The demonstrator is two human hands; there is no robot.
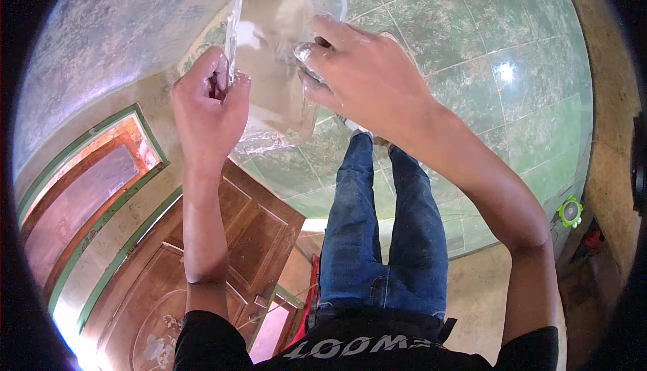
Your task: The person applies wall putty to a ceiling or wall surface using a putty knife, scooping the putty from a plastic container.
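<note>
A clear plastic tub [290,140] is held up in front of me, tilted, with a rounded rectangular rim. Pale beige, wet-looking material [273,54] shows inside it, and whitish smears coat its walls. My left hand [212,105] is closed on the tub's left rim, thumb and fingers pinching the edge. Over the tub's right side reaches my right hand [374,74], its fingers curled inward and smeared with the pale stuff. Something small and greyish shows under those fingertips, but its kind is hidden.
Below lies a green tiled floor [465,41] with whitish stains. At left are a brown panelled wooden door [232,229] and a green-framed window [94,189]. A small round device with a green rim [569,212] sits by the floor's right edge.
</note>
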